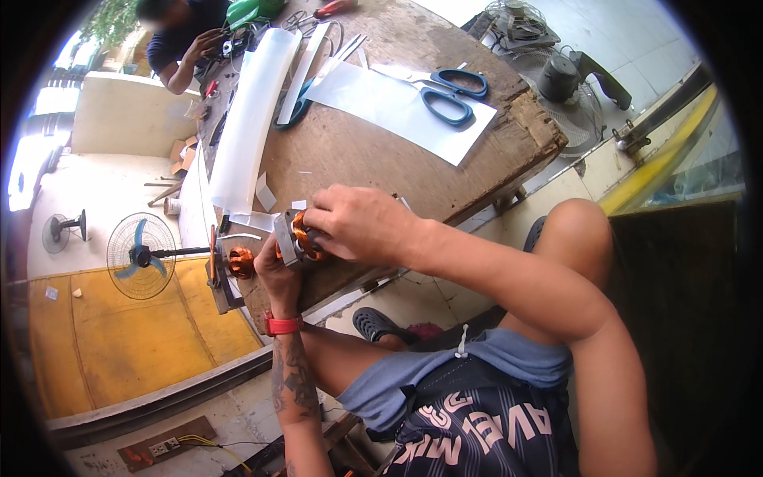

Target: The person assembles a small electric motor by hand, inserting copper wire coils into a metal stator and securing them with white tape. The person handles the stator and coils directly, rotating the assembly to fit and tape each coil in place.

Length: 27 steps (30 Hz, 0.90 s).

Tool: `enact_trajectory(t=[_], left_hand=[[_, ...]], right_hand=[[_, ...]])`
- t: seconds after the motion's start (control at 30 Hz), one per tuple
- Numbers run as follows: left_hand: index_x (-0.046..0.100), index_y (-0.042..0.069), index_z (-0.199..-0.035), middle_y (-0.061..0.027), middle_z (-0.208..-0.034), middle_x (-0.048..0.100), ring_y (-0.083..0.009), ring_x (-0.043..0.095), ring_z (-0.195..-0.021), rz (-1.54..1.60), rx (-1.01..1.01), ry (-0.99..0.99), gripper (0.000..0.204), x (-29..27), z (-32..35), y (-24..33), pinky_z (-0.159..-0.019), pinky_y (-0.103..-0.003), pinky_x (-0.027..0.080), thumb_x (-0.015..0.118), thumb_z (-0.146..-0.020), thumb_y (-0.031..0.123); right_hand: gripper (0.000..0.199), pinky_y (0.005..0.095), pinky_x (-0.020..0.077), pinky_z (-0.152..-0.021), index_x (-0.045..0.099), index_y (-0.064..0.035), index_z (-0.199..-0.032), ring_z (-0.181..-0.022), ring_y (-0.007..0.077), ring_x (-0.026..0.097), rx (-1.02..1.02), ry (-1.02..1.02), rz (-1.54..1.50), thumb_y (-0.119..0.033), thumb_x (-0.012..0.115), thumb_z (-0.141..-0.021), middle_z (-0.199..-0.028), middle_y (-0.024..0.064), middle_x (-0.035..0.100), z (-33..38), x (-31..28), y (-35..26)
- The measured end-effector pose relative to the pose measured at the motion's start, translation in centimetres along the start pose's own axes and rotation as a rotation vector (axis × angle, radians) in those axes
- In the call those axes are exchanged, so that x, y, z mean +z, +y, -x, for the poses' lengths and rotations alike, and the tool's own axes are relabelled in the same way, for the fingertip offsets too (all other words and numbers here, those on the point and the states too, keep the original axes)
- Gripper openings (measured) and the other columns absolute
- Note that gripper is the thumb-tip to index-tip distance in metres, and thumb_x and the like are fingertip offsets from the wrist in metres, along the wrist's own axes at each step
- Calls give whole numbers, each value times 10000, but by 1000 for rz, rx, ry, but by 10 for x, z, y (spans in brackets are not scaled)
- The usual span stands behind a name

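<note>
Now your left hand [279, 274] grips the metal core [286, 239]; right hand [354, 223] curls close against its three-o'clock coil [300, 225]; slipping could nick it.

On the table [350, 163], scissors [425, 79] lie on a sheet [366, 94], right of a roll [250, 119] and beyond the motor core [286, 238].

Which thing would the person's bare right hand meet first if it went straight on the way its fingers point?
The right hand would probably first meet the orange copper coils on the grey metal core in the left hand; depth leaves actual contact unclear.
</note>
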<state>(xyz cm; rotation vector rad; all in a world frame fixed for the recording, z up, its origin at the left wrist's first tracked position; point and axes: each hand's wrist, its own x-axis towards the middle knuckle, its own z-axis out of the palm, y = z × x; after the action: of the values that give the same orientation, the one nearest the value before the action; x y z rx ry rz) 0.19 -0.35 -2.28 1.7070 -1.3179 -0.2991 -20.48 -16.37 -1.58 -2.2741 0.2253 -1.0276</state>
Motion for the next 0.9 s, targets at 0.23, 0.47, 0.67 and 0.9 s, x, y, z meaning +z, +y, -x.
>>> enact_trajectory(t=[0.23, 0.47, 0.67, 0.9], left_hand=[[710, -58, -1229, -58, -1095, 755, -109, 693, -957, 39, 7, 3, 373, 4, 0, 6, -871, -271, 561, 690, -862, -121], [719, -47, -1212, -81, -1177, 745, -149, 688, -1070, -24, 110, -25, 363, 4, -5, 5, -955, -301, 540, 679, -856, -110], [675, -47, -1282, -197, -1392, 639, -278, 599, -1314, -72, 10, 149, 439, 1, 16, 23, -1143, -385, 427, 715, -846, -75], [633, -16, -1322, -142, -1387, 506, -289, 485, -1365, -226, -123, -119, 590, 1, 40, 56, -1142, -396, 401, 852, -796, 140]], right_hand=[[204, 418, 581, -889, 700, -49, -1079, -1037, 303, 695, -33, 1, 57, -168, 719, -915, -1133, 136, 673, 3, 7, -1], [199, 454, 574, -872, 685, -40, -1110, -881, 368, 723, 350, -92, -414, -182, 659, -974, -881, 186, 710, -9, -22, 14], [192, 418, 560, -892, 716, -52, -1108, -977, 291, 709, 162, -30, 492, -104, 603, -961, -975, 156, 724, -12, -59, 37], [184, 398, 529, -909, 744, -78, -1066, -1011, 261, 653, -69, -119, 117, -138, 647, -921, -1044, 100, 662, 9, -13, -4]])
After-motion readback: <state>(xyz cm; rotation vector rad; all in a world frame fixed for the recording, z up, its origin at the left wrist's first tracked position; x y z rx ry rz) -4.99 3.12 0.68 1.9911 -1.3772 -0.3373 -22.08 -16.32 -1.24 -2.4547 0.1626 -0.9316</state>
